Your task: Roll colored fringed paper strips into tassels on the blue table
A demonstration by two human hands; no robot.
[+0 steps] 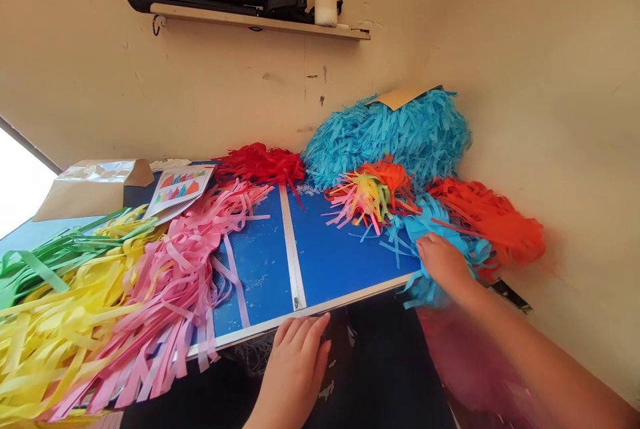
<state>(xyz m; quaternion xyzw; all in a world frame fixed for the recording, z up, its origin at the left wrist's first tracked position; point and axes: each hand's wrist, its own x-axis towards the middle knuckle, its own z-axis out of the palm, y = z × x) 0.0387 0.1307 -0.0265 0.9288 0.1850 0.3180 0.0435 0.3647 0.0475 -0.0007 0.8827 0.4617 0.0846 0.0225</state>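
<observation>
My right hand (444, 261) reaches to the right side of the table, its fingers closed on a bunch of light blue paper strips (431, 215). At the front edge of the blue table (345, 249), my left hand (303, 353) rests with its fingers stretched out and nothing visible in it. A mixed tuft of pink, yellow, green and orange strips (371, 194) lies just left of the blue bunch. Behind my right hand, orange-red strips (493, 219) spread toward the wall.
A large light blue fringe heap (390, 139) stands at the back, with a tan sheet (403, 96) on top. Red (263, 163), pink (185, 255), yellow (85, 302) and green strips (45, 265) lie leftward. A printed card (181, 187) and paper bag (93, 189) are behind; a shelf (260, 21) hangs above.
</observation>
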